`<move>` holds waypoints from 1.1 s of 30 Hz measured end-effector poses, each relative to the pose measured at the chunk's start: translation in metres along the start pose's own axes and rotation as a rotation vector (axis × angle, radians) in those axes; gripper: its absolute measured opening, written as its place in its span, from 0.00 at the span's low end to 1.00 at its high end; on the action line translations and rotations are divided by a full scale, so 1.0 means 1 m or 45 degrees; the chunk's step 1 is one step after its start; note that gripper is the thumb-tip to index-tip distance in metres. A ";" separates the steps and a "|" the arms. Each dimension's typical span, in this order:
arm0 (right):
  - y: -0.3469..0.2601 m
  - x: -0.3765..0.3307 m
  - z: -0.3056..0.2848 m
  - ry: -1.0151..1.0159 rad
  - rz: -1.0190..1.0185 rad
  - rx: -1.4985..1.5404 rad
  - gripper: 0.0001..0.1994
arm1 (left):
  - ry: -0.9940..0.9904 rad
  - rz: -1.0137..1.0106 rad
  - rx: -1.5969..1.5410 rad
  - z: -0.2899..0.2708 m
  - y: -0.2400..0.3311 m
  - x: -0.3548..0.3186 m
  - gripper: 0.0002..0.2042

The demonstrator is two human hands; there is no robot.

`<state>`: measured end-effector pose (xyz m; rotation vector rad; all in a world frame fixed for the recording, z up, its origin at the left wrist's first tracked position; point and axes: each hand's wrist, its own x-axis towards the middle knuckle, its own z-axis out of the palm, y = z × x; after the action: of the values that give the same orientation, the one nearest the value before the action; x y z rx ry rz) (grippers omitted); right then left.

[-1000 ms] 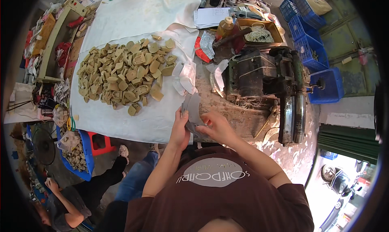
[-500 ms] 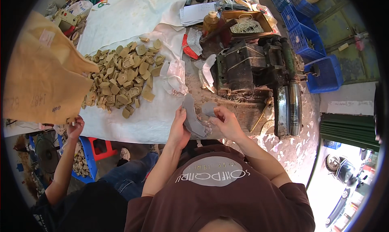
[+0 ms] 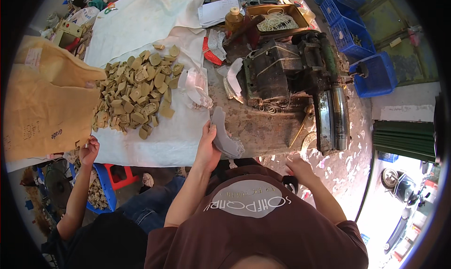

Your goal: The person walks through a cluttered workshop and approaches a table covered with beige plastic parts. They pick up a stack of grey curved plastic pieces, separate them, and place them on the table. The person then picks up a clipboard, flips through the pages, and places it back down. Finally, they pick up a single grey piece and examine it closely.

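My left hand [image 3: 206,149] is closed around curved grey cut pieces [image 3: 224,136], stacked together with a pale, ragged lower edge. It holds them upright over the table's front edge. My right hand [image 3: 300,170] is off to the right, past the front edge and apart from the pieces. Its fingers are curled and blurred, and what they hold, if anything, does not show clearly. A dark object [image 3: 290,180] lies just below it. Beyond my left hand, a bundle of pale curved pieces [image 3: 193,88] rests on the white sheet [image 3: 155,149]. Another pale curved bundle [image 3: 232,79] is beside the machine.
A heavy, greasy machine [image 3: 277,74] with a metal cylinder [image 3: 332,119] stands on the right. Tan moulded pieces [image 3: 136,88] are heaped at left. Another person's hand [image 3: 89,151] is at a large tan bag [image 3: 51,109]. Blue crates [image 3: 350,36] line the right side.
My right hand has moved right and down, away from the grey pieces. The small grey piece it pinched is no longer visible there. My left hand still holds its curved pieces.
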<state>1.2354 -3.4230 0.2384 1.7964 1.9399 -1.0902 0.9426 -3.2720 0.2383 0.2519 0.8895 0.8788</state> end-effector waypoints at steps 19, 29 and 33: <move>-0.144 0.089 -0.066 0.691 -0.621 0.305 0.08 | -0.036 0.049 0.160 0.019 -0.017 -0.015 0.21; -0.118 0.092 -0.078 0.245 -0.447 1.052 0.08 | -0.190 -0.002 0.180 0.016 -0.015 -0.012 0.33; -0.117 0.091 -0.075 0.173 -0.416 1.222 0.09 | -0.204 -0.040 0.174 0.019 -0.012 -0.013 0.36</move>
<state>1.1294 -3.2985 0.2683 2.0085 1.9802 -2.3634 0.9593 -3.2866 0.2511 0.4198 0.8029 0.7585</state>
